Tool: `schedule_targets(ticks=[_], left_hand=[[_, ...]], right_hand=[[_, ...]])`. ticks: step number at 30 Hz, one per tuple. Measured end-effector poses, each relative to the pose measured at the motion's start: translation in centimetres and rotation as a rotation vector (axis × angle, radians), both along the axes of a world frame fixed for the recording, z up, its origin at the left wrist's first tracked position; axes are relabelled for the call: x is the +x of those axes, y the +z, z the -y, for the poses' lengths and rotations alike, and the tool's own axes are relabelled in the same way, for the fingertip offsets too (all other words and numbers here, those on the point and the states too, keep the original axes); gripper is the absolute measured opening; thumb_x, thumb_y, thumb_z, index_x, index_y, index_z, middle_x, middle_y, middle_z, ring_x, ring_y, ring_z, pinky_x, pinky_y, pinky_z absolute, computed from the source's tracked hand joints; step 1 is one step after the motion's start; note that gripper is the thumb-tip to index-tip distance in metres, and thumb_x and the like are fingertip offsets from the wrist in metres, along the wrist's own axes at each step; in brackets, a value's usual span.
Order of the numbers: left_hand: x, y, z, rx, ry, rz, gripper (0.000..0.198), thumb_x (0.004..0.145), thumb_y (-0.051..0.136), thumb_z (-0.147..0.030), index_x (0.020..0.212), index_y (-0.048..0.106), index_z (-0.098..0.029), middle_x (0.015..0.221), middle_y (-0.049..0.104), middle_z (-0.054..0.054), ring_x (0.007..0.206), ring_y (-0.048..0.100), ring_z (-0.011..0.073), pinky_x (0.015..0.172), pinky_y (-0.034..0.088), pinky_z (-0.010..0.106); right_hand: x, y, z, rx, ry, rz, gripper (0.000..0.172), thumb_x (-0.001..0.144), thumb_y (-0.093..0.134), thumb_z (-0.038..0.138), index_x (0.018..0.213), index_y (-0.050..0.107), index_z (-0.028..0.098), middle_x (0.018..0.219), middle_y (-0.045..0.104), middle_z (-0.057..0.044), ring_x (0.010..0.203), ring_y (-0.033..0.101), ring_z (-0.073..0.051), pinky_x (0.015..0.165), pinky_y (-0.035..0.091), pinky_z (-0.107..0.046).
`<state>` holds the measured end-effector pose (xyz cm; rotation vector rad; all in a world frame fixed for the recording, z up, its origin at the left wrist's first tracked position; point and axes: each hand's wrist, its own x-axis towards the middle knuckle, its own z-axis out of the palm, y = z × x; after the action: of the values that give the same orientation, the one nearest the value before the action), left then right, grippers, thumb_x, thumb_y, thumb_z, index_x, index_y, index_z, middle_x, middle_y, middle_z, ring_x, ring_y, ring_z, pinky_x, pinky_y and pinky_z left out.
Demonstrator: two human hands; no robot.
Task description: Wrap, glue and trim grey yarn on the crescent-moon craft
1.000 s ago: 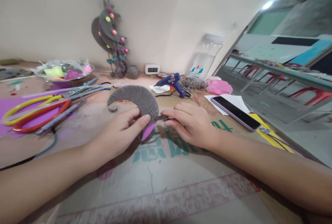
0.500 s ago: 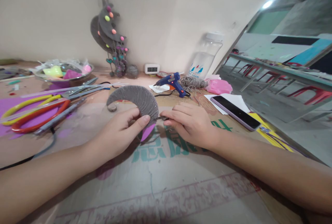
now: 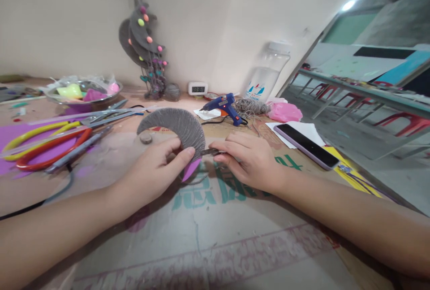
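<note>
A crescent shape wrapped in grey yarn (image 3: 178, 127), with a bare purple tip at its lower end, stands tilted on the cardboard-covered table (image 3: 215, 231). My left hand (image 3: 157, 171) pinches its lower part between thumb and fingers. My right hand (image 3: 248, 160) is closed on the grey yarn strand (image 3: 208, 151) that runs from the crescent's right edge, pulling it sideways just above the table.
Red and yellow scissors (image 3: 47, 144) and long sticks lie at the left, with a bowl of coloured pieces (image 3: 83, 93) behind. A blue glue gun (image 3: 223, 106), loose yarn (image 3: 250, 107), a pink bag, a phone (image 3: 305, 145), a jar, a small clock and finished grey crescents (image 3: 144, 43) stand further back.
The crescent's upper end has tipped slightly up and to the left. Both hands keep their grip in almost the same place.
</note>
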<state>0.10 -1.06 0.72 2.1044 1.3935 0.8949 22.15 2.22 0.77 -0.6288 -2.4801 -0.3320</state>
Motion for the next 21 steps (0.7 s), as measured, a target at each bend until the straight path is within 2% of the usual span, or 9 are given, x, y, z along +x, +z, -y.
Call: schedule_targets(ticks=[14, 21], left_hand=[[-0.01, -0.22, 0.06, 0.083, -0.01, -0.063, 0.038, 0.089, 0.043, -0.038, 0.056, 0.034, -0.02, 0.052, 0.038, -0.005, 0.051, 0.039, 0.0116, 0.049, 0.03, 0.026], [0.02, -0.19, 0.04, 0.027, -0.015, -0.028, 0.037, 0.089, 0.044, -0.038, 0.057, 0.035, -0.02, 0.054, 0.038, -0.005, 0.052, 0.039, 0.0115, 0.048, 0.03, 0.026]], right_hand=[[0.07, -0.15, -0.03, -0.033, 0.016, -0.018, 0.024, 0.092, 0.047, 0.028, 0.103, 0.062, 0.013, 0.073, 0.06, -0.004, 0.066, 0.052, -0.013, 0.06, 0.039, -0.025], [0.07, -0.11, -0.14, 0.02, 0.014, 0.007, 0.023, 0.091, 0.048, 0.027, 0.102, 0.063, 0.012, 0.072, 0.059, -0.003, 0.065, 0.05, -0.013, 0.059, 0.037, -0.026]])
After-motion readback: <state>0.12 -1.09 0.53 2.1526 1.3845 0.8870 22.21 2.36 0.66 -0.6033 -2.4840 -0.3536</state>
